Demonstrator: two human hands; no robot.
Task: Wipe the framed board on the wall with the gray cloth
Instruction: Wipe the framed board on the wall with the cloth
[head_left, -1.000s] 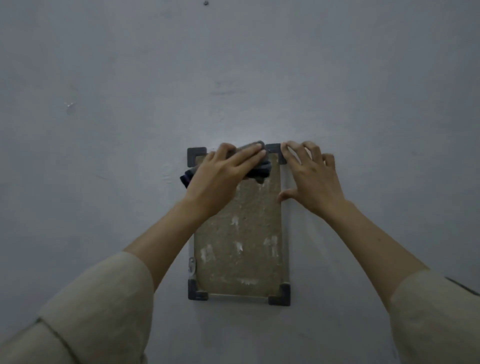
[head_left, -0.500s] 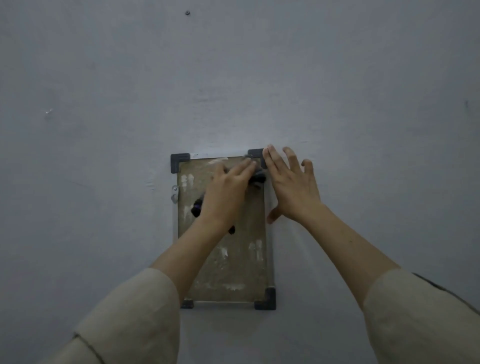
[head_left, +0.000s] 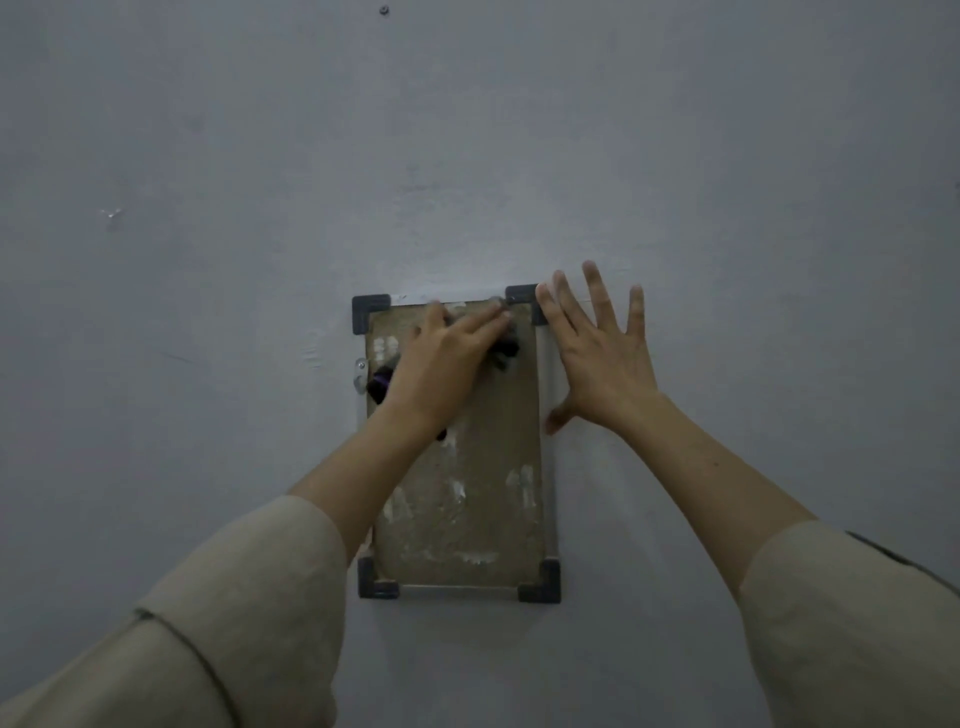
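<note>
The framed board (head_left: 462, 467) hung upright on the wall (head_left: 208, 312), a brownish panel in a thin pale frame with dark caps at its four corners. The gray cloth (head_left: 506, 347) lay bunched against the board's upper part, mostly hidden beneath the left hand (head_left: 441, 364); dark folds showed past the fingertips toward the board's top right corner and again near its left edge. That hand pressed the cloth flat with its fingers stretched out and close together, not curled round it, which suits wiping: a broad palm spreads pressure over more of the surface.

The right hand (head_left: 597, 358) was empty, its fingers spread wide and flat on the wall just beside the board's right edge, the forefinger touching or nearly touching the top right corner cap. It probably steadied the board, so that the rubbing would not swing or shift it on its mount.

Whitish smears marked the panel below the cloth, toward the lower half, and a few near the upper left corner, so I judged the wiping far from finished. A small metal bracket (head_left: 359, 375) sat at the board's left edge, and the cloth could catch on it.
</note>
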